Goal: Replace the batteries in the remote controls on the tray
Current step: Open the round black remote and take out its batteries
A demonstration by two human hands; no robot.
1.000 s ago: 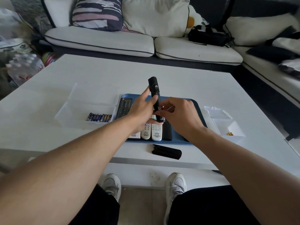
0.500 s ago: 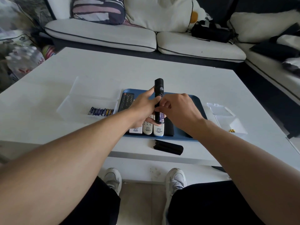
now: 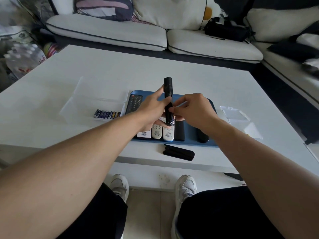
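Two hands meet above the blue tray (image 3: 212,107): the left hand (image 3: 151,107) grips a slim black remote (image 3: 168,100), whose long axis runs away from the person, far end tipped up. Right hand (image 3: 193,111) pinches at the remote's near half, where a battery (image 3: 170,120) shows.

A home living room: a white low coffee table (image 3: 172,73) stands in front of a white cushioned corner sofa (image 3: 120,33) with throw pillows (image 3: 105,6), and a pale tiled floor (image 3: 148,213) lies nearest.
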